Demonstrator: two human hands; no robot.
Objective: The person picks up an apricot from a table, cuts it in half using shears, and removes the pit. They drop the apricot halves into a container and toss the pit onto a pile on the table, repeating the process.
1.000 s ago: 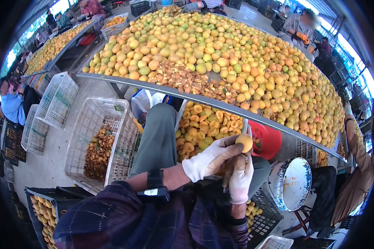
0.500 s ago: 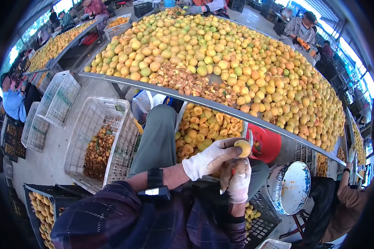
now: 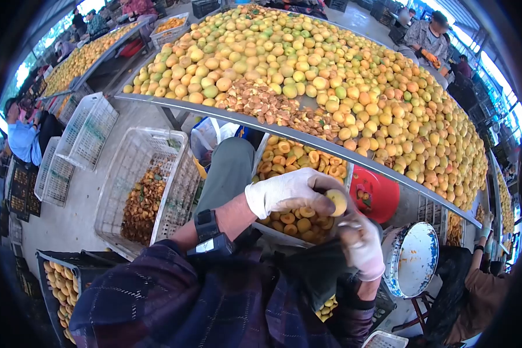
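My left hand [image 3: 290, 192], in a white glove with bare fingertips, pinches a yellow apricot [image 3: 336, 202] between thumb and fingers. My right hand [image 3: 362, 246], gloved too, is just below and right of the apricot, its fingers curled and blurred by motion. The small knife whose blade showed at this hand in the earlier frame is hard to make out now. Beneath both hands a crate holds halved apricots [image 3: 298, 223]. Beyond it, whole apricots [image 3: 307, 64] cover the table [image 3: 238, 118], with a heap of brown pits [image 3: 267, 107] near its edge.
Left of my knee stands a white crate [image 3: 117, 200] with pits and scraps. A red basin [image 3: 383, 203] lies under the table edge, and a paint-worn bucket [image 3: 417, 258] stands at right. Black crates with apricots [image 3: 62, 287] are at lower left. Other people sit around.
My right hand has swung right and turned, away from the left hand's wrist side. The left hand still holds the apricot, turned slightly. The view has shifted a little.
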